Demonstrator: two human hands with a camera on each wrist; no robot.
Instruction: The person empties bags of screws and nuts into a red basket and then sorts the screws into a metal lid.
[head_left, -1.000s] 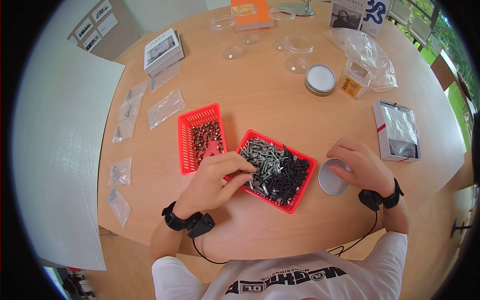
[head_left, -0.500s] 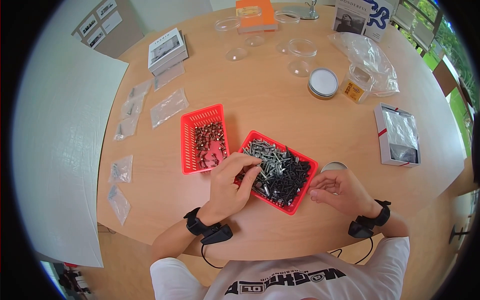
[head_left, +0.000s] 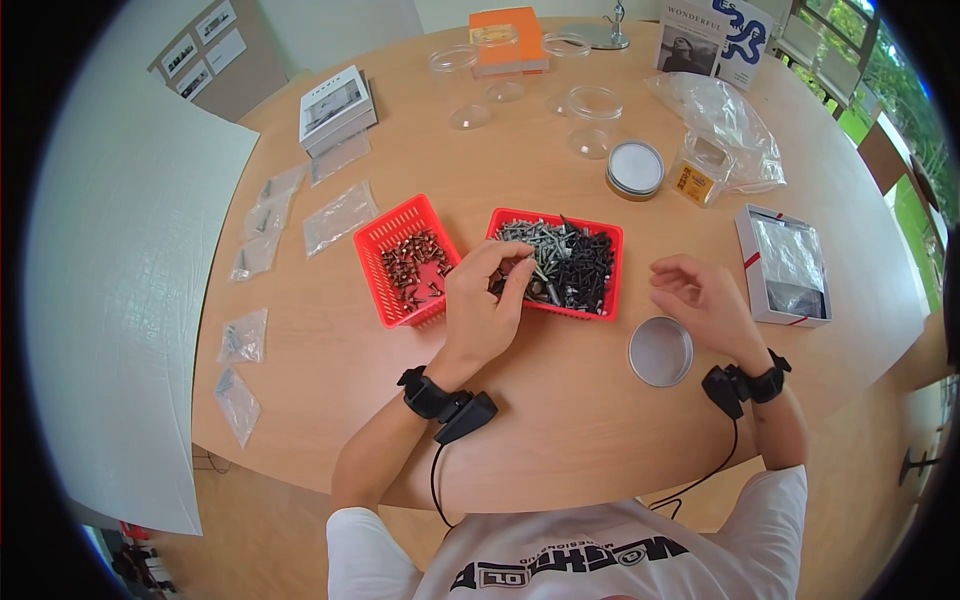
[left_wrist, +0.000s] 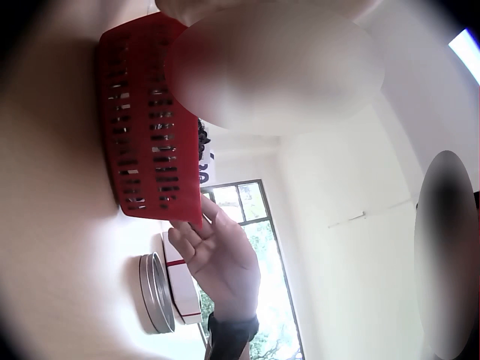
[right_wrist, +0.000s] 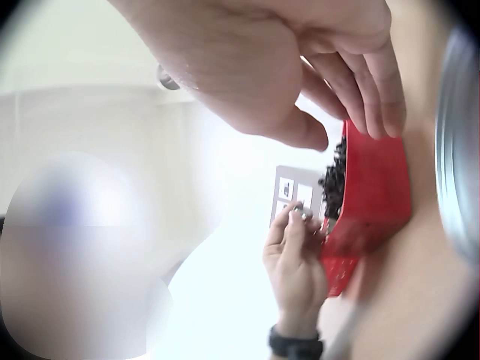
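Where the left hand (head_left: 480, 312) is held: over the left side of a red plastic basket of mixed screws (head_left: 618, 262), with a small silvery metal piece (right_wrist: 301, 212) pinched between thumb and forefinger.
Right hand (head_left: 708, 306): held relaxed, fingers gently bent and nothing gripped, apart from the basket's right edge.
Baskets: two; rectangular, slotted walls. In the first, pale silvery and matt black screws are heaped. In the second, a red plastic basket of copper-coloured fasteners (head_left: 372, 262), just to the left, shiny short pieces are scattered, too many to be counted.
Round metal tins: two. A shallow silvery tin (head_left: 661, 352) is set near the right hand; a tin with a pale flat top (head_left: 635, 168) is placed farther back.
Clear plastic cylinders (head_left: 594, 122): four, smooth and transparent, grouped at the back.
Small clear plastic bags (head_left: 341, 218): seven, flat and creased, laid at left.
White rectangular box with red ribbon (head_left: 785, 265): one, at right, with crinkled clear wrapping seen inside.
Table (head_left: 560, 425): smooth, pale wood-grained, curved along its near edge.
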